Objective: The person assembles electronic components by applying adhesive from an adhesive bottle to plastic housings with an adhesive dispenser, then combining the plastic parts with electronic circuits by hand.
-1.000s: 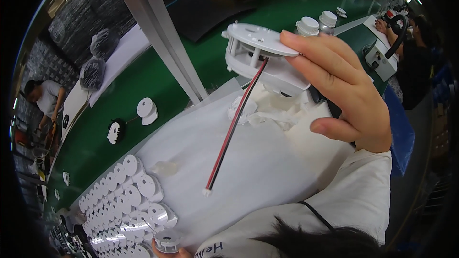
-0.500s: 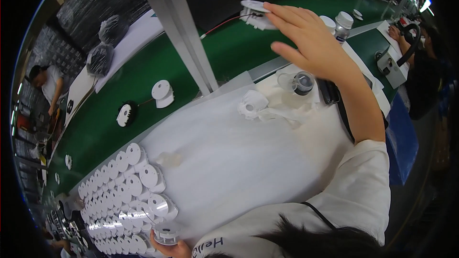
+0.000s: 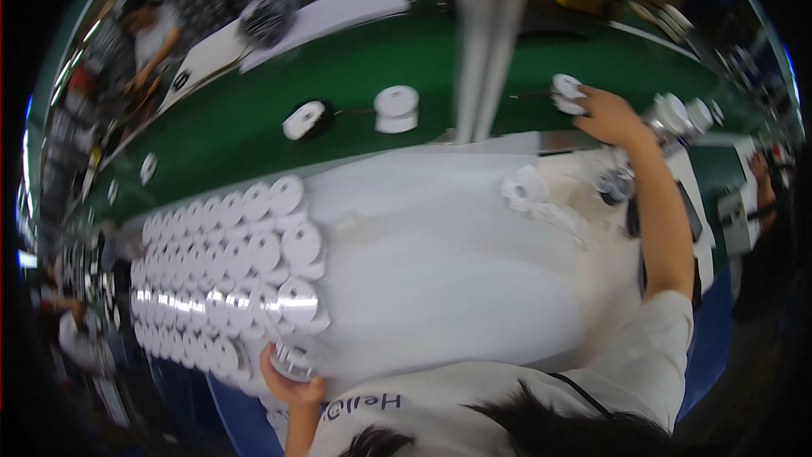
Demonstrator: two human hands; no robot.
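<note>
Left hand (image 3: 292, 388) grips a disc (image 3: 298, 361). Right hand (image 3: 609, 117) touches another unit (image 3: 565, 93), whether gripping I can't tell; its wire (image 3: 534, 95) trails left of the fingers. Both look light, stiff, smooth; best held by the rim, sparing the wire.

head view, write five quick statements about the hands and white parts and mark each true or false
1. The left hand holds a rounded white part. True.
2. The right hand is down among the rows of white parts. False: its fingers are at a wired white part against the green surface.
3. The rows of white parts are in the left half of the picture. True.
4. The metal post stands to the right of the right hand. False: it is to its left.
5. The right hand is farther from the person's body than the left. True.
</note>
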